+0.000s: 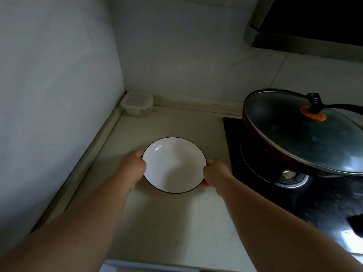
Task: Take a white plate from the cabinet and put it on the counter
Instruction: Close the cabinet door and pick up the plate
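Note:
A round white plate with a thin dark rim is over the pale counter, near its middle. My left hand grips the plate's left edge and my right hand grips its right edge. Whether the plate rests on the counter or hovers just above it I cannot tell. No cabinet is in view.
A black hob lies right of the plate, with a dark pan under a glass lid that has a black knob on an orange base. A small lidded plastic box sits in the back left corner. Walls close off the left and back.

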Demonstrator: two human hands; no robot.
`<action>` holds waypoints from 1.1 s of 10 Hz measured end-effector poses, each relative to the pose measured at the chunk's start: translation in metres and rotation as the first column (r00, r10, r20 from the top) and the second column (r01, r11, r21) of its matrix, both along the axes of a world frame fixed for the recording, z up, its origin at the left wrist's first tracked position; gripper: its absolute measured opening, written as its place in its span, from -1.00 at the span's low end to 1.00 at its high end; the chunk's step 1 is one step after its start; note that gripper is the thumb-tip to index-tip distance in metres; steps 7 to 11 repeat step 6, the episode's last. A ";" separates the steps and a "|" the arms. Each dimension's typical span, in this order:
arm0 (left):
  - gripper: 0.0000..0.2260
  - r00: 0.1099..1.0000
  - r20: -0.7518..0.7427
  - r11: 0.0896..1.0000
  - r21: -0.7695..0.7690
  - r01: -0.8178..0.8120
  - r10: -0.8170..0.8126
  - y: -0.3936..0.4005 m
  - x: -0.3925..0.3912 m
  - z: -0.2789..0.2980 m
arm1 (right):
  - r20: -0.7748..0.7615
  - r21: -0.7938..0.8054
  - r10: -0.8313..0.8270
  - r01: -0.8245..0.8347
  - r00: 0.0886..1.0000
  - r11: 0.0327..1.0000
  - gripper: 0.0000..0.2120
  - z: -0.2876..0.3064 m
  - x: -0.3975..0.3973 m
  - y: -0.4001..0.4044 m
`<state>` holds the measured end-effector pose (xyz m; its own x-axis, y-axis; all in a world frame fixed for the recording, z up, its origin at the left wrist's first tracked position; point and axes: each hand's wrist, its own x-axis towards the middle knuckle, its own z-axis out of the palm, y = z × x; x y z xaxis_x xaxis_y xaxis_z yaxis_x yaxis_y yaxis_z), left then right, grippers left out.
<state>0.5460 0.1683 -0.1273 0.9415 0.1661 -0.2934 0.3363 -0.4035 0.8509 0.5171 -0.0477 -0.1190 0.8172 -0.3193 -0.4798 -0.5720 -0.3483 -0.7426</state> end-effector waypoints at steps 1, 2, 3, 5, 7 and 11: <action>-0.52 1.000 -0.007 1.000 -0.019 0.013 -0.013 0.001 0.001 -0.004 | 0.009 0.020 -0.009 0.009 1.000 1.000 -0.73 -0.008 0.001 0.000; -0.51 1.000 -0.014 1.000 -0.022 0.014 -0.014 0.002 0.003 -0.008 | 0.021 0.045 -0.033 0.032 0.999 0.999 -0.71 -0.011 0.003 0.002; -0.51 1.000 -0.011 1.000 -0.009 0.012 -0.013 0.003 0.004 -0.012 | 0.044 0.050 -0.073 0.071 0.996 0.996 -0.72 -0.011 0.001 0.003; -0.69 0.998 0.012 0.996 0.077 0.054 -0.055 0.005 0.000 -0.012 | 0.045 0.091 -0.029 0.024 0.999 0.996 -0.77 -0.007 -0.007 0.007; -0.67 0.998 0.063 0.993 0.121 0.016 -0.023 0.007 -0.008 -0.004 | 0.078 0.034 -0.031 0.028 0.996 0.999 -0.73 0.003 -0.018 0.001; -0.67 0.998 0.063 0.993 0.121 0.016 -0.023 0.007 -0.008 -0.004 | 0.078 0.034 -0.031 0.028 0.996 0.999 -0.73 0.003 -0.018 0.001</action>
